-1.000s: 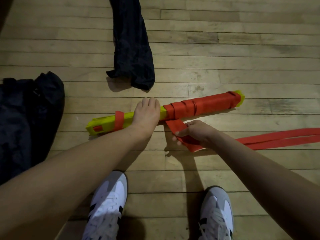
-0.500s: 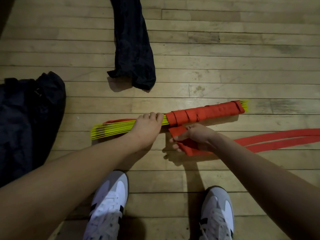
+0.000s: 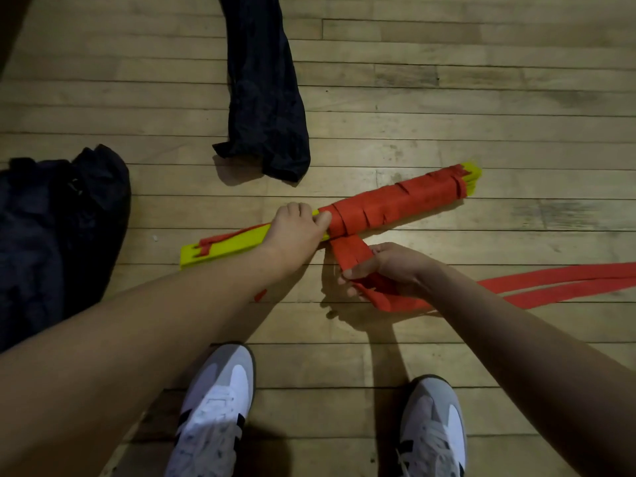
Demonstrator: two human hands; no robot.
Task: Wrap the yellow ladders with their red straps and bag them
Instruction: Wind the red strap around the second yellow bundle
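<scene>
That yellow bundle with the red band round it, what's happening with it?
A person standing on a wooden floor is wrapping a bundle of yellow ladder rungs in its red strap. The left hand grips the bundle at the edge of the wrapped part; the right hand holds the loose strap, whose tail trails off to the right. The right half is wrapped, the left half mostly bare. A narrow black bag lies beyond, another dark bag to the left.

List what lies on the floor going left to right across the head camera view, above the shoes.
Large dark bag → bare yellow ladder end → left hand → right hand → loose red straps trailing off right.
</scene>
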